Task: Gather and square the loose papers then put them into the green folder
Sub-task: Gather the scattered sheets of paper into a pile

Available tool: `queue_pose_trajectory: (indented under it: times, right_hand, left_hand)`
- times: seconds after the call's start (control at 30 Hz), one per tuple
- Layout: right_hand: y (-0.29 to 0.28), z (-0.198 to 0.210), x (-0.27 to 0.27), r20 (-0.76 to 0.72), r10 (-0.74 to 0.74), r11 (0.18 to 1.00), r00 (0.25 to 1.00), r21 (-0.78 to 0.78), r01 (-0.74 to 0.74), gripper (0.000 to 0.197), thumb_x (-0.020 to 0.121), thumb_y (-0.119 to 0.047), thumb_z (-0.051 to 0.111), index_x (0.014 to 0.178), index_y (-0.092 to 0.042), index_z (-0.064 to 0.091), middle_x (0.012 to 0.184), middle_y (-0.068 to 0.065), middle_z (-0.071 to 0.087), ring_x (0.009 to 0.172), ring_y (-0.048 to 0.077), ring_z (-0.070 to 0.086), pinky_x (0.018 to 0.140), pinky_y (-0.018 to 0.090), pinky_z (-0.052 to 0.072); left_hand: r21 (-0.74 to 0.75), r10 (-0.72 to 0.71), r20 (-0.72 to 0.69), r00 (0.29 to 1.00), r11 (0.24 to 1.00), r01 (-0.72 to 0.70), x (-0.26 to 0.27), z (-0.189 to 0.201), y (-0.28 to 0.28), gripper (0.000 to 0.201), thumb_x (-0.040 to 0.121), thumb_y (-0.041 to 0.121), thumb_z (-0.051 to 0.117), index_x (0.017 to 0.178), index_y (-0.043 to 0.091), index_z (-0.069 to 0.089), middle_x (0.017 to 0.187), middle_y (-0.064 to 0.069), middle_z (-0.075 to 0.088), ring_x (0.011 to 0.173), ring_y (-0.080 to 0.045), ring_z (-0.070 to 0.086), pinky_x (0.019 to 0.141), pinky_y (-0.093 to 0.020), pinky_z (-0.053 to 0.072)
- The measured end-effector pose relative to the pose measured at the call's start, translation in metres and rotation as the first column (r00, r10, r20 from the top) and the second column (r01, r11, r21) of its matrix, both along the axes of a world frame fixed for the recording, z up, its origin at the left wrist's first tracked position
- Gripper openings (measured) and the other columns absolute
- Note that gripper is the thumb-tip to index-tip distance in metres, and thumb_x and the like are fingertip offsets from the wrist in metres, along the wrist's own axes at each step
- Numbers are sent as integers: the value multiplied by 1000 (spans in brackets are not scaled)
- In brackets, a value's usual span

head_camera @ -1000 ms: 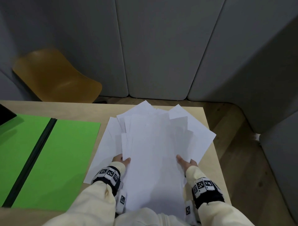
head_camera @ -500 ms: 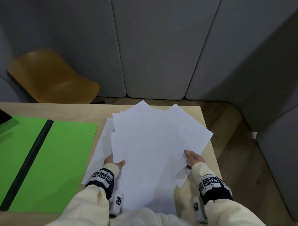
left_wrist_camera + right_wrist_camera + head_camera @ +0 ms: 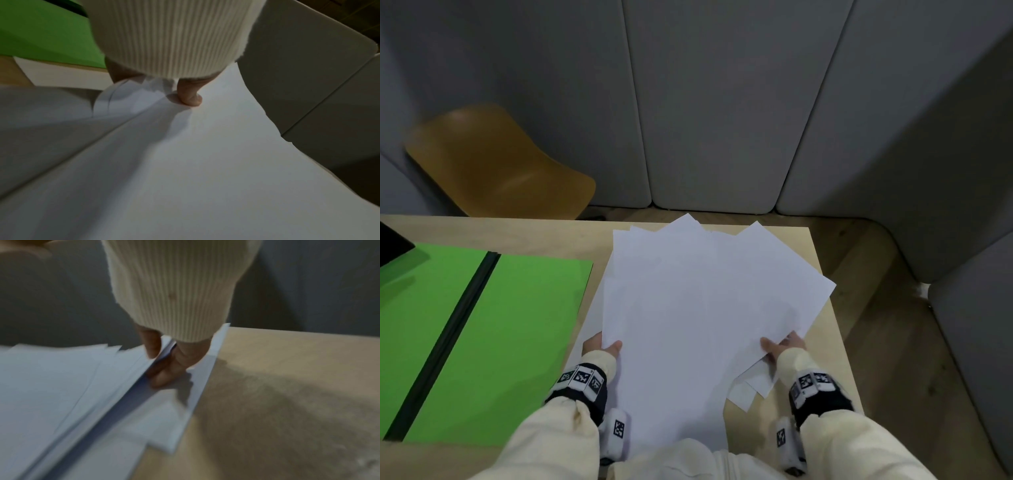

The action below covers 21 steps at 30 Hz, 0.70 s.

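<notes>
— So where are the loose papers (image 3: 688, 308)?
— Fanned unevenly over the wooden table (image 3: 835, 359), right of the open green folder (image 3: 510, 325). The left hand (image 3: 601, 346) pinches their left edge, the right hand (image 3: 782, 344) their right edge.
— And the fingers?
— Mostly hidden beneath the sheets; only thumbs show on top.

Grey padded wall panels (image 3: 709, 102) enclose a wooden floor (image 3: 887, 342), an ochre chair (image 3: 496, 164) behind a pale wooden table (image 3: 551, 229).
</notes>
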State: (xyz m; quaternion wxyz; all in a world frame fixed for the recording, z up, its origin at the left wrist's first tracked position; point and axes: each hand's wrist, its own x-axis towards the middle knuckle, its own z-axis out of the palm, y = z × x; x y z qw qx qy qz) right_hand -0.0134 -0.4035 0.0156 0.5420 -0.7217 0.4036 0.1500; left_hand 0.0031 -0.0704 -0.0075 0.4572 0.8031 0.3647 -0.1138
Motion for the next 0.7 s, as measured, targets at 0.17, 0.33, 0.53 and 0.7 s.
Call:
queue_pose_trajectory:
  times: [0.17, 0.33, 0.53, 0.7]
  right_hand:
    - [9, -19, -4, -12, 13, 993, 1000, -114, -14, 43, 90, -4, 49, 133, -1, 47, 128, 21, 58, 112, 40, 58, 90, 36, 47]
    - [-16, -10, 3, -59, 38, 991, 998, -124, -45, 27, 88, -4, 49, 113, 4, 56, 92, 21, 65, 76, 29, 61, 73, 31, 50]
    - [12, -18, 12, -65, 170, 977, 983, -122, -177, 19, 89, -4, 45, 76, -8, 58, 74, 9, 56, 79, 19, 49, 72, 24, 37]
    - [3, -17, 17, -138, -41, 962, 990, -271, 2, 29, 84, -8, 57, 113, -6, 59, 123, 19, 50, 99, 28, 56, 82, 31, 46]
  left_hand:
    - [-41, 88, -35, 996, 995, -89, 3, 6, -6, 35, 86, -2, 58, 120, -10, 57, 123, -27, 60, 114, -38, 58, 96, -38, 44]
    - [-41, 122, -86, 989, 991, -126, 9, 18, -1, 41, 92, 17, 55, 126, -6, 53, 132, -22, 55, 122, -36, 52, 100, -33, 39]
    - [-16, -72, -138, 988, 997, 70, 4, 10, -20, 53, 85, 30, 66, 125, -3, 55, 131, -17, 58, 121, -33, 54, 105, -36, 39]
    - [206, -218, -306, 927, 935, 288, 2, 4, -31, 92, 65, 48, 77, 138, 8, 39, 142, -13, 41, 135, -28, 37, 110, -37, 36]
